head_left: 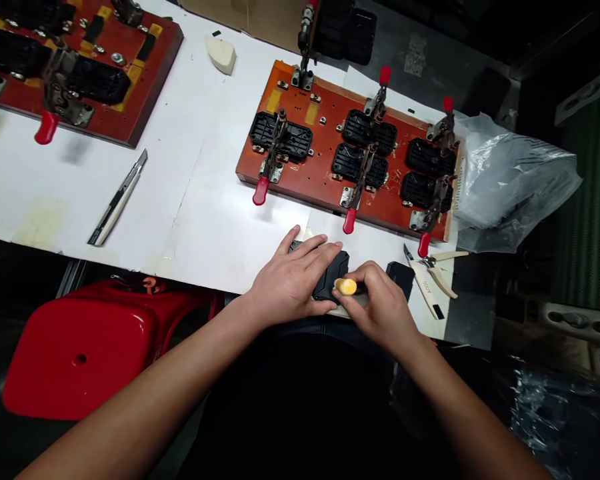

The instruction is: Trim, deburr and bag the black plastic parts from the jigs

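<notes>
Pinched in the right hand (384, 303), a yellow-ended tool (347, 287) works at the black case (336, 267) on the white table (205, 213); left hand (293, 283), fingers spread, lies across it. Edge work, seemingly; next calls for steady bracing.

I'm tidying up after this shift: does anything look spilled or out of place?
A yellowish stain marks the white table covering left of the utility knife, odd against the paler surface; whether it's wet is unclear.
</notes>
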A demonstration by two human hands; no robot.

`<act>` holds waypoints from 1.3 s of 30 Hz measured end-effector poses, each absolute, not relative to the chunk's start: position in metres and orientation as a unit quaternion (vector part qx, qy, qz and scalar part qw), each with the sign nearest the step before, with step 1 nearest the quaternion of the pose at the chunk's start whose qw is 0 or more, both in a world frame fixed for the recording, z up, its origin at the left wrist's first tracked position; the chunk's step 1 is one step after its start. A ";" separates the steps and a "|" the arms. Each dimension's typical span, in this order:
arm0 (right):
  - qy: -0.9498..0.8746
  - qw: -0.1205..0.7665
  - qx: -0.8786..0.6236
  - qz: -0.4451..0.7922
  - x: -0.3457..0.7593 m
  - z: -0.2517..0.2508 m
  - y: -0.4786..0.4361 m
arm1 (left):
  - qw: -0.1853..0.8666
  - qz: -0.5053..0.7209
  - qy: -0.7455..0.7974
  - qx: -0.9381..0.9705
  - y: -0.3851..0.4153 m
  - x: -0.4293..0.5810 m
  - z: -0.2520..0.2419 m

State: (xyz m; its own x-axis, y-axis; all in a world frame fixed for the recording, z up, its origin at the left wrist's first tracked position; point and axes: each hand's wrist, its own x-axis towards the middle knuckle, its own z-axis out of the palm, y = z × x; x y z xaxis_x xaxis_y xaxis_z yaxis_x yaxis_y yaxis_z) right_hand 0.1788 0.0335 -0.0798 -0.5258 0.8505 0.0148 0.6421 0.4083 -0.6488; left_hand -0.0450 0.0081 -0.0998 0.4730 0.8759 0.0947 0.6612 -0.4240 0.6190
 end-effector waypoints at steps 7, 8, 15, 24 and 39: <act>-0.783 0.175 -0.526 0.280 0.174 -0.080 0.045 | 0.259 0.206 0.472 0.817 0.009 -0.045 -0.100; -0.780 0.172 -0.529 0.287 0.173 -0.080 0.045 | 0.259 0.206 0.471 0.818 0.009 -0.045 -0.100; -0.758 0.172 -0.571 0.265 0.166 -0.080 0.045 | 0.255 0.205 0.471 0.819 0.009 -0.046 -0.101; -0.767 0.171 -0.545 0.292 0.169 -0.079 0.048 | 0.255 0.206 0.473 0.818 0.009 -0.044 -0.099; -0.816 0.197 -0.454 0.298 0.193 -0.078 0.042 | 0.248 0.199 0.480 0.818 0.009 -0.043 -0.099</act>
State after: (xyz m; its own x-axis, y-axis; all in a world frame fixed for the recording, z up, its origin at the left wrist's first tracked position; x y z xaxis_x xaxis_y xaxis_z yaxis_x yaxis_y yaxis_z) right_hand 0.1934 0.0420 -0.0776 -0.5102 0.8585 0.0514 0.6235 0.4104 -0.6655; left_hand -0.0434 0.0093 -0.0995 0.4599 0.8836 0.0875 0.6862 -0.4162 0.5966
